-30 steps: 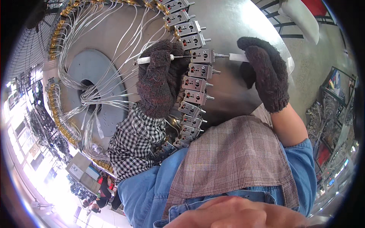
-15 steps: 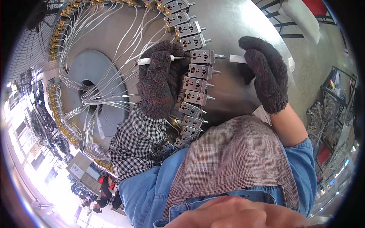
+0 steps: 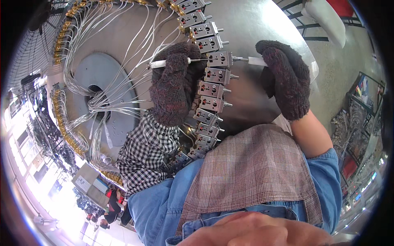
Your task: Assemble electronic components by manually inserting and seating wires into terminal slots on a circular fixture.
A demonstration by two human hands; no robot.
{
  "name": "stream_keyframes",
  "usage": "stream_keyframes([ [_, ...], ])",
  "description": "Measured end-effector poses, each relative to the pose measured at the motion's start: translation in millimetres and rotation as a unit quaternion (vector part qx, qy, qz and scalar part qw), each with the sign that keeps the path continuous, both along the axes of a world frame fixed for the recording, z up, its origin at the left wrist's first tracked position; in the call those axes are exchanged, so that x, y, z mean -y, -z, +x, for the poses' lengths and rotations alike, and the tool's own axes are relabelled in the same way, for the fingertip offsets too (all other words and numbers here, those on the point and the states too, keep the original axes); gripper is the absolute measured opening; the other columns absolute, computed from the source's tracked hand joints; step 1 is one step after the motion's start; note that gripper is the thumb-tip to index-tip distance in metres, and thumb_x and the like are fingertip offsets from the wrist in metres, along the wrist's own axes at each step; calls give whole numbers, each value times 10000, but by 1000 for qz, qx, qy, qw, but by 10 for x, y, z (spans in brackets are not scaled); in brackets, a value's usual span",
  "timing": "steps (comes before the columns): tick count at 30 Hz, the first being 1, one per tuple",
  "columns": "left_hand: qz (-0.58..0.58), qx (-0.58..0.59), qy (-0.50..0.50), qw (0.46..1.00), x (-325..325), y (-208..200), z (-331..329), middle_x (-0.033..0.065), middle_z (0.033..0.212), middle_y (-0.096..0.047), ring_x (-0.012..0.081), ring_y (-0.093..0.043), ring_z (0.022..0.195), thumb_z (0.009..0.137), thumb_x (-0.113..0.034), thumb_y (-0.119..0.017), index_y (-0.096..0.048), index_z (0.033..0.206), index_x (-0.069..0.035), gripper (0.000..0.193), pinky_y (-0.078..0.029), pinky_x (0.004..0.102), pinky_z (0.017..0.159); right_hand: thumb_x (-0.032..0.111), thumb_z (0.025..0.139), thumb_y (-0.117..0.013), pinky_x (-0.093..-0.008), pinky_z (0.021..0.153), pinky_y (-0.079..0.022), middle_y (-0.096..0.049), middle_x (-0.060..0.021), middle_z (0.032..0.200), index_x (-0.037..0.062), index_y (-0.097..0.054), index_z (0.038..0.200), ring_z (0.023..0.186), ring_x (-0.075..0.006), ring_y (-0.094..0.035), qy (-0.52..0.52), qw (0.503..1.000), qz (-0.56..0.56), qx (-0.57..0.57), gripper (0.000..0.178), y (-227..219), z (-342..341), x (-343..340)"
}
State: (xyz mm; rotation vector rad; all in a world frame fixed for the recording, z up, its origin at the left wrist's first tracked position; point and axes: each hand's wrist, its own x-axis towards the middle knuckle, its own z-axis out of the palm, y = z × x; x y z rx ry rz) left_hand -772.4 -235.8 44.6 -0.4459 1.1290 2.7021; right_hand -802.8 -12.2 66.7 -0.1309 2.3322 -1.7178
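My left hand (image 3: 172, 92), in a dark knitted glove, closes around a white-handled tool like a thin screwdriver (image 3: 158, 64). The tool's slim shaft points right and reaches the face of one small metal box unit (image 3: 221, 60). A threaded spindle sticks out of that unit's right side. At the spindle's end sits a white-handled driver (image 3: 257, 61), gripped by my right hand (image 3: 289, 80) in a matching glove. The far end of this driver is hidden in the glove. Similar box units (image 3: 211, 89) stand in a curved row above and below.
The units ring a round metal table (image 3: 262, 24). White wires (image 3: 123, 76) run from brass-coloured fittings (image 3: 61, 41) into a hole in a grey central disc (image 3: 119, 123). A fan cage (image 3: 24, 53) stands far left, a loaded rack (image 3: 361, 98) at right. Other people show lower left.
The row of units has shifted very slightly upward, and the left tool with it. My right hand has tilted a little; both hands keep their grip.
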Motion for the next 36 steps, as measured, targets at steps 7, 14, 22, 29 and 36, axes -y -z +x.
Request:
stream_keyframes([
  [7, -11, 5, 14, 1000, 48, 55, -3, 191, 1000, -607, 316, -640, 855, 924, -327, -494, -505, 1086, -49, 322, -578, 432, 634, 194, 896, -569, -227, 483, -427, -587, -43, 706, 27, -600, 1083, 576, -90, -543, 72, 984, -120, 112, 253, -66, -2, 89],
  [14, -46, 15, 7, 999, 17, 26, 21, 224, 1061, -590, 354, -634, 859, 945, -375, -425, -480, 1099, -79, 339, -577, 459, 624, 159, 891, -563, -231, 581, -476, -592, -58, 853, 20, -565, 1151, 673, -111, -561, 54, 986, -148, 46, 296, 52, 33, 39],
  [22, -49, 2, -14, 999, -85, -251, 135, 176, 1029, -603, 289, -622, 952, 910, -267, -544, -514, 1100, -13, 319, -577, 395, 743, 138, 877, -551, -293, 645, -489, -596, -131, 907, -4, -486, 1218, 748, -193, -581, 58, 986, -145, 57, 375, 132, 382, -198],
  [29, -56, 18, -49, 997, -169, -239, 205, 188, 1025, -617, 271, -639, 918, 887, -280, -578, -523, 1088, -14, 337, -576, 329, 592, 128, 890, -524, -299, 658, -490, -602, -148, 872, 31, -428, 1278, 754, -206, -605, 80, 969, -186, 139, 411, 49, 507, -199],
  [36, -60, 3, -28, 998, -157, -229, 179, 168, 1023, -627, 257, -658, 847, 896, -287, -559, -550, 1055, -40, 294, -559, 301, 522, 131, 891, -531, -295, 651, -489, -602, -152, 918, 23, -436, 1272, 730, -195, -600, 78, 967, -199, 140, 407, 79, 527, -135],
])
